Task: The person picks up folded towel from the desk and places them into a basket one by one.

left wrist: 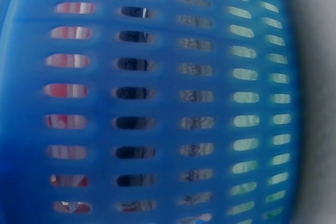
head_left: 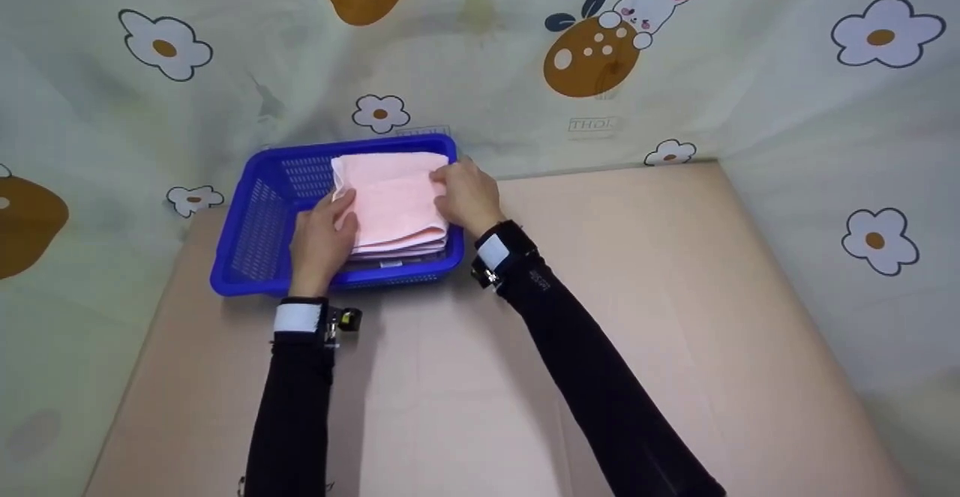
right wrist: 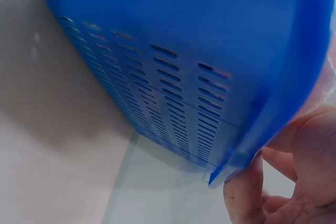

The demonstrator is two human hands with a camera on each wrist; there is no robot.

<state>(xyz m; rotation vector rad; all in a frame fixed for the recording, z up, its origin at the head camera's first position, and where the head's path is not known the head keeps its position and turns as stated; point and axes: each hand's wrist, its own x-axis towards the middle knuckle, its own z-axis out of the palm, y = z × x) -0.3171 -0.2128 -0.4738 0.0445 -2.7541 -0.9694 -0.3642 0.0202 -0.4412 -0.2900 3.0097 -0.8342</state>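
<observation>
A folded pink cloth [head_left: 397,197] lies on top of a stack of folded cloths in the right part of a blue plastic basket [head_left: 259,156]. My left hand [head_left: 319,242] reaches over the basket's front rim, its thumb and index finger touching the cloth's left edge. At the opposite edge, my right hand [head_left: 472,197] crosses the right rim and rests fingertips on the cloth. Slotted basket wall [left wrist: 168,135] fills the left wrist view, so the left fingers are hidden there. Bent fingers of the right hand [right wrist: 299,177] show beside the rim in the right wrist view.
The basket stands at the back left of a light brown tabletop [head_left: 615,279], close to a patterned curtain [head_left: 480,55] with flowers and a rabbit. More curtain hangs at both sides. Through the slots, red, dark and grey contents show faintly.
</observation>
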